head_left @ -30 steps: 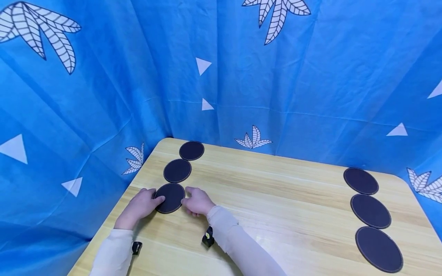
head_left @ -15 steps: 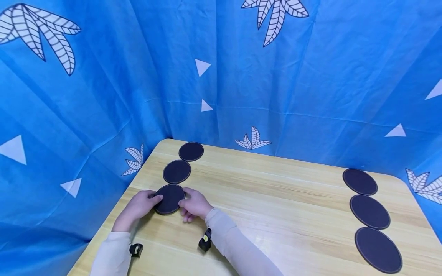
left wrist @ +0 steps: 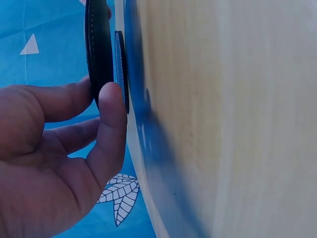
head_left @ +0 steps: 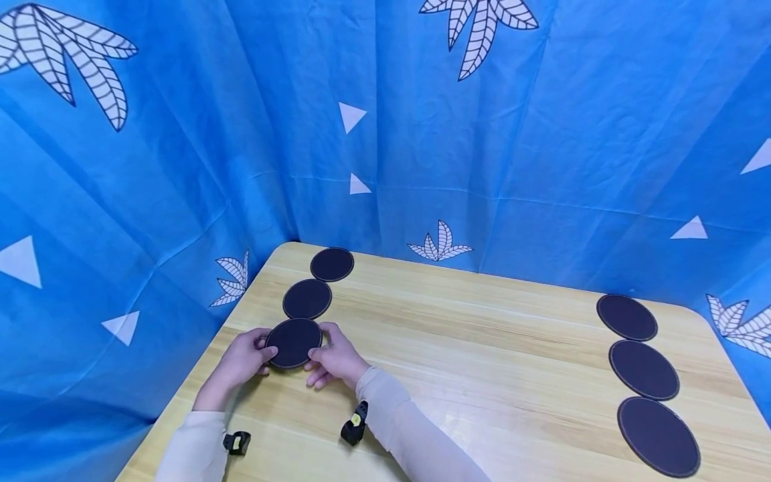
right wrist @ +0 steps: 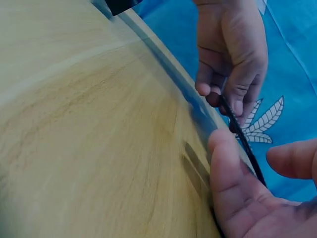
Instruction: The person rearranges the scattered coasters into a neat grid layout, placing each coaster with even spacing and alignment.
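L grip [head_left: 243, 358] and R grip [head_left: 338, 356] both pinch the black disc [head_left: 294, 341] betw. them, just above bench [head_left: 482, 361]; lifting step seems in hand, next move prob. needs an even hold.

Blue curtains [head_left: 440, 147] edging a wooden table [head_left: 470, 335] suggest a booth.

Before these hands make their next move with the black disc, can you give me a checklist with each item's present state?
1. Left grip: ok; the left hand pinches the black disc by one edge.
2. Right grip: ok; the right hand holds the opposite edge.
3. Disc off the table: ok; the left wrist view shows it raised.
4. Grip firmness: cannot tell from pictures.
5. Exact clearance from the row's middle disc: cannot tell; they nearly meet in the head view.
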The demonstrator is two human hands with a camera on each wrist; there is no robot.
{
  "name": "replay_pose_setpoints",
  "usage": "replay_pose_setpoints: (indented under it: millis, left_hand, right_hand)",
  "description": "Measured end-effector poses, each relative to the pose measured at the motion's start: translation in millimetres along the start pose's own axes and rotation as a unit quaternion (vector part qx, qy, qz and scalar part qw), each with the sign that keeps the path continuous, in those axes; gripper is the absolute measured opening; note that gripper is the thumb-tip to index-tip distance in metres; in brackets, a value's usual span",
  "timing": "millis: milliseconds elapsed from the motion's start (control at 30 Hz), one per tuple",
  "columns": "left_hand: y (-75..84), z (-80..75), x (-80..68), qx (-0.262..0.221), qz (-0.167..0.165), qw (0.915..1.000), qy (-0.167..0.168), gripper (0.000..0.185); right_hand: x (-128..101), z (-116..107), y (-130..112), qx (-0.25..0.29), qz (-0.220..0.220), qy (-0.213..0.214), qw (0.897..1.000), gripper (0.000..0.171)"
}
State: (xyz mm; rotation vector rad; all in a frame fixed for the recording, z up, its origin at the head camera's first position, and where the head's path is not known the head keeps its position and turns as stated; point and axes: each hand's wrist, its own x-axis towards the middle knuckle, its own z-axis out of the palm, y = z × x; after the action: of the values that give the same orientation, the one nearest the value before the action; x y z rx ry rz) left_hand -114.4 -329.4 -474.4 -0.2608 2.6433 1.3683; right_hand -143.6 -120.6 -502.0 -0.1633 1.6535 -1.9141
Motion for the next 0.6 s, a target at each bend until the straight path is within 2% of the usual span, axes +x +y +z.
replay_pose_setpoints:
  millis: [200, 433, 600]
  left_hand:
    - [1.0, 1.5, -1.4, -0.039, 0.017, 0.9991, -0.004, 0.044]
    - [2.3, 2.3, -1.9, -0.118, 0.018, 0.9926, -0.023, 0.054]
    - [0.0, 1.7, -2.3, -0.139, 0.029, 0.989, -0.041, 0.058]
  right_hand:
    - [-1.4, -3.8, -4.4, 0.03, -0.024, 0.002, 0.999, 0.05]
    - [-6.2, -14.9, -11.4, 0.021, -0.032, -0.039, 0.998, 0.071]
    - [-10.2, -21.8, -14.2, 0.051, -0.026, -0.077, 0.995, 0.077]
